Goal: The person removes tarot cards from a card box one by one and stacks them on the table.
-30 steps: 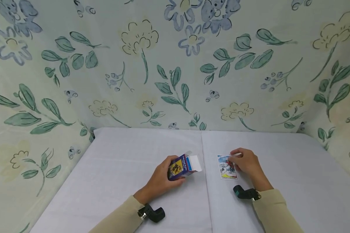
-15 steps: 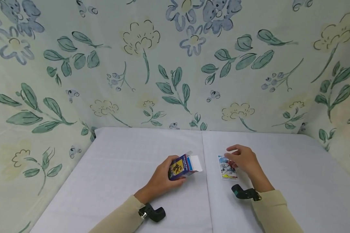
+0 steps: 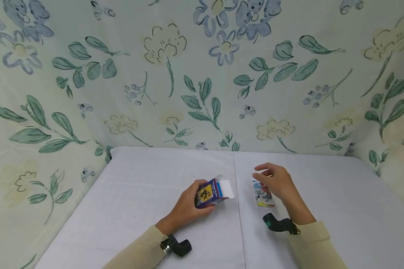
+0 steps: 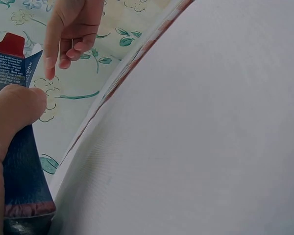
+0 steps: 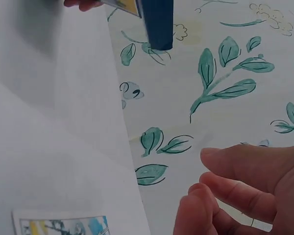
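Note:
My left hand (image 3: 181,213) grips a purple-blue card box (image 3: 205,194) with a yellow picture, held tilted over the white table. Its top is open, with the white flap (image 3: 226,188) folded out to the right. In the left wrist view my thumb (image 4: 19,107) lies across the box's blue side. To the right, a colourful picture card (image 3: 265,200) lies face up on the cloth. My right hand (image 3: 278,184) is over the card's far end, hiding its upper corner. The right wrist view shows its fingers (image 5: 198,210) loosely bent with nothing between them.
A white cloth (image 3: 148,172) covers the table, with a seam running front to back between box and card. Behind and at the sides hangs a floral curtain (image 3: 208,59). Black wrist cameras (image 3: 180,247) sit on both cuffs.
My right hand has lifted away from the card and moved a little left and toward the far side. The left hand and the box have stayed in place.

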Available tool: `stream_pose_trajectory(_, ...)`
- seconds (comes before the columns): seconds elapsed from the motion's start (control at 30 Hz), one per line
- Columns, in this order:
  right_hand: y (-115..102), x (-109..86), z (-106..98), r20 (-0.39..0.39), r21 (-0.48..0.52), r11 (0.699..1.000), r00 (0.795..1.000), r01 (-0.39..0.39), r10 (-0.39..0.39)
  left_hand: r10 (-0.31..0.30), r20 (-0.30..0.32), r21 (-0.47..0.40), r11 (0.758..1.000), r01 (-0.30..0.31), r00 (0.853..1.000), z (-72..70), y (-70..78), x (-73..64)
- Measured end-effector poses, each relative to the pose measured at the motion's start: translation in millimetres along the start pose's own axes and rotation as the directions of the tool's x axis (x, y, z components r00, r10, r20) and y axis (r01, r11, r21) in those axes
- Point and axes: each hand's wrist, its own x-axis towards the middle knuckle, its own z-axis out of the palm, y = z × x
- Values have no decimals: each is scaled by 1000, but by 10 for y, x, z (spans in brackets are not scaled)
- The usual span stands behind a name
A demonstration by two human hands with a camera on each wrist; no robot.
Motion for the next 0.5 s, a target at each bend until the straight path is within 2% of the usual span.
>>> stream_pose_trajectory(0.13,-178,-101,-12,-4,7,1000,1000,8,-8,-22,16,2,1000,22,1000,28,-9,4)
stream_pose_trajectory(0.33,-366,-166,11,1,42,996,997,80,-81,-11,-2,4,1000,11,1000,17,-1,2)
stream_pose_trajectory(0.5,-550,-252,-4,36,68,993,994,96,-98,-15,12,5,1000,14,1000,-12,3,6)
